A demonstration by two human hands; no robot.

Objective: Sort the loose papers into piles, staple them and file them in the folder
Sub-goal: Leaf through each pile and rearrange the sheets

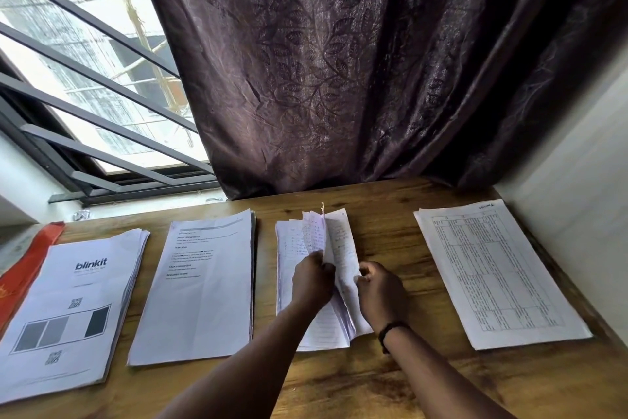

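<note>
Several paper piles lie in a row on the wooden table (373, 381). At far left is a pile topped by a "blinkit" sheet (73, 313). Beside it sits a pile of printed text pages (200, 289). Third comes a pile of handwritten sheets (339, 245). My left hand (312, 279) grips some of its sheets and lifts them on edge. My right hand (379, 293) pinches the right-hand sheets of the same pile. At far right lies a pile topped by a printed table (499, 272).
A red-orange folder (23, 272) pokes out from under the blinkit pile at the table's left edge. A dark patterned curtain (373, 78) hangs behind the table, a barred window (85, 85) is at left, and a white wall (577, 187) borders the right.
</note>
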